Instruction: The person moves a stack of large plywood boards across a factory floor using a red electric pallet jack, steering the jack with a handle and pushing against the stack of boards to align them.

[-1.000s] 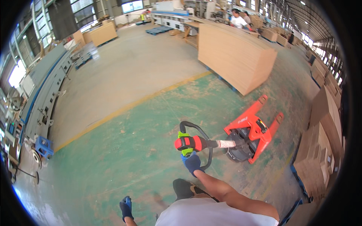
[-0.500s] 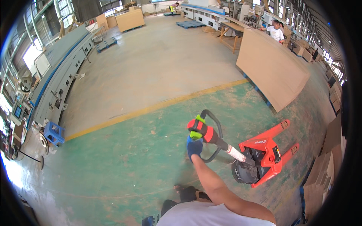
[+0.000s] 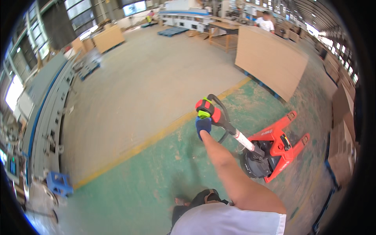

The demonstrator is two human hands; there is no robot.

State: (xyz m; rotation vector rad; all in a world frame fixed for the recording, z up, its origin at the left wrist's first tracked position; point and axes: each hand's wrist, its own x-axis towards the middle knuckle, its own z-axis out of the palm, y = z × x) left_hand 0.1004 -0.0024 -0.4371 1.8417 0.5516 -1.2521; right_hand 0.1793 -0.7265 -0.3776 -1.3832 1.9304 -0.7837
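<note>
A wide workshop hall with a green floor crossed by a yellow line. The gloved right hand is wrapped around the handle of a red pallet truck, tilting its bar back toward the person; the truck trails to the right. Stacked boards stand farther off. The left hand is not visible.

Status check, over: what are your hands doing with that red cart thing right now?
Right hand in blue glove, shut on pallet truck handle. Left hand out of view. Red pallet truck empty on green floor. Board stack beyond.
</note>
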